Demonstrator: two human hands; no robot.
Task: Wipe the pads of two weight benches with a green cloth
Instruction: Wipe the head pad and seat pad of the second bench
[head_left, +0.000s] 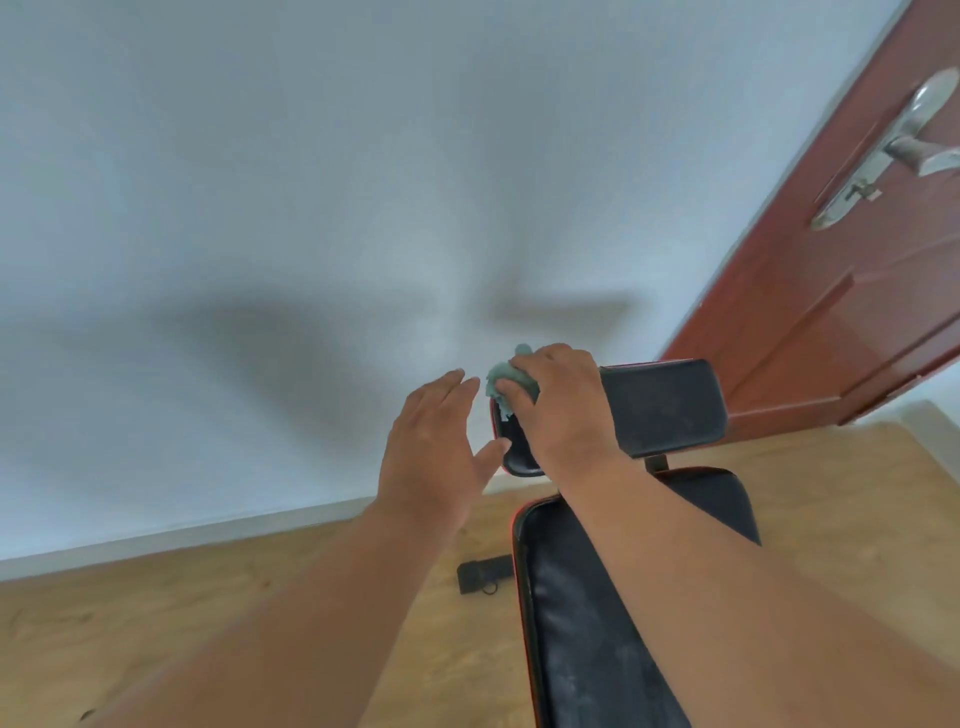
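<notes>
Two pads in view: the long dusty seat pad (587, 623) nearest, then the upper pad (670, 408). Right hand (563, 410) grips the green cloth (506, 379) at that pad's left end. Left hand (434, 447) hovers spread, fingers apart, thumb near the pad's edge. Risk: bunched cloth slips off the edge, leaving dust. No readable writing.

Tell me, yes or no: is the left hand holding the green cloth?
No. The right hand holds the green cloth against the bench pad, while the left hand is open beside it.
</notes>
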